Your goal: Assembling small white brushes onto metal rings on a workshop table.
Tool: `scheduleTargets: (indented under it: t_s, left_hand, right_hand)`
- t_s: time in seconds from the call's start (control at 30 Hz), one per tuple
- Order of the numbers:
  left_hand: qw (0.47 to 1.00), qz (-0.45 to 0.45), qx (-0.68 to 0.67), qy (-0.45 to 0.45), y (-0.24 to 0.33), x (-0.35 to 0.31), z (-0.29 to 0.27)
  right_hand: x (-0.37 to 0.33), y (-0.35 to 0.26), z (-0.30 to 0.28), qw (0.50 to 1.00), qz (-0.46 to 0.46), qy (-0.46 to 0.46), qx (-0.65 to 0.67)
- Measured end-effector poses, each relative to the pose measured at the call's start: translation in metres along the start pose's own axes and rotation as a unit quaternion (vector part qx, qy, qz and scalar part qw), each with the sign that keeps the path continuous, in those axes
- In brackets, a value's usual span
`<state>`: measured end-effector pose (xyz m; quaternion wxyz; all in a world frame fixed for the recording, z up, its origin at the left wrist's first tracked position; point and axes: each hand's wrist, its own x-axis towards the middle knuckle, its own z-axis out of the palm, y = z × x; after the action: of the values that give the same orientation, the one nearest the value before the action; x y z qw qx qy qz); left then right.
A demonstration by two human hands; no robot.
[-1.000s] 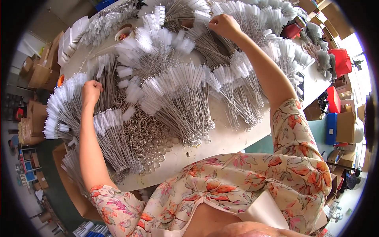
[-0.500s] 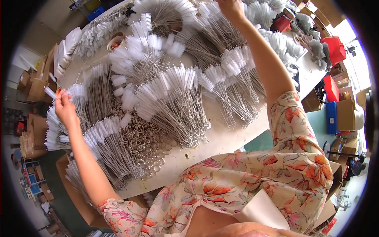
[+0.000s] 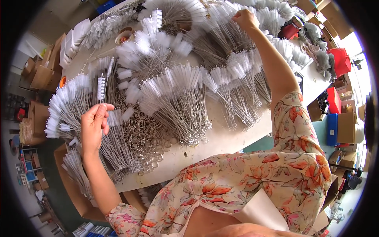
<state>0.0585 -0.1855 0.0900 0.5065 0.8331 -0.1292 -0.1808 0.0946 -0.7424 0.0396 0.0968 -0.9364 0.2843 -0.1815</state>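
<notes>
The left hand, thumb pressed to forefinger, holds a slim tube brush (translucent spiral bristles on thin wire) upright above a fanned brush bundle. Glossy metal rings heap beside it on the smooth white table. The right hand curls narrowly over far wire stems; whether it grips any, I cannot tell. Half a second ago, the left hand was farther left, by the orange ring.
</notes>
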Motion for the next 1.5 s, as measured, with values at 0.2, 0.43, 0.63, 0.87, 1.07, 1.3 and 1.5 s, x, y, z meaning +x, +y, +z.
scheduleTargets:
  t_s: [0.2,0.43,0.63,0.87,1.07,1.3,1.5]
  left_hand:
    - [0.978,0.112,-0.175,0.004,0.008,-0.015,0.03]
    - [0.947,0.251,-0.194,0.04,0.043,-0.032,0.111]
    - [0.842,0.462,0.08,0.267,0.001,-0.032,0.122]
    - [0.91,0.335,-0.17,0.175,-0.036,-0.086,0.137]
    - [0.766,0.545,0.206,0.272,-0.048,-0.103,0.115]
    - [0.867,0.449,-0.139,0.163,-0.009,-0.108,0.043]
    - [0.928,0.27,-0.223,-0.124,-0.043,-0.114,0.09]
  right_hand:
    - [-0.052,-0.052,-0.079,0.935,-0.238,0.195,0.178]
    - [-0.214,-0.184,-0.066,0.622,-0.235,-0.173,0.727]
    - [-0.305,-0.21,-0.069,0.657,-0.303,-0.169,0.669]
    - [-0.338,-0.198,-0.036,0.478,0.03,-0.412,0.775]
    - [-0.351,-0.208,-0.039,0.289,0.042,-0.479,0.827]
    - [-0.37,-0.211,-0.051,0.601,-0.174,-0.535,0.569]
    - [-0.372,-0.209,-0.053,0.636,-0.26,-0.507,0.52]
